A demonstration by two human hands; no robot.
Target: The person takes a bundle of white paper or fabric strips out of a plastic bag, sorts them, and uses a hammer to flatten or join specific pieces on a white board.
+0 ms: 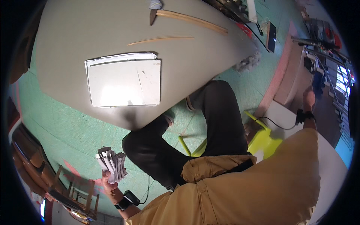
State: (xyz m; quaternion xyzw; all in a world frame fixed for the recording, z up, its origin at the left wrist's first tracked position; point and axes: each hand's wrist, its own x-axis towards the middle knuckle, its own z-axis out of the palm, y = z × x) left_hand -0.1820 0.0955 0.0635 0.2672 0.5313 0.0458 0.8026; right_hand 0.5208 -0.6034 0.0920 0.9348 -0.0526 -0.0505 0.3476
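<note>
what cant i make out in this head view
Left hand: head view, some fingers hidden behind the pale strips it holds.
Right hand: head view, too small and blurred to show its grip.
White sheets: head view, lower part washed out by glare.
Pale bundle by the hammer: head view, top edge.

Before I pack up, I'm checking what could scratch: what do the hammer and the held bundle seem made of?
Hammer: handle probably smooth wood, tan and faintly streaked; head likely dull metal, dark grey and wedge-shaped.
Bundle in the left hand: probably matte paper or card, judging by its many thin pale layers; cloth remains possible.
</note>
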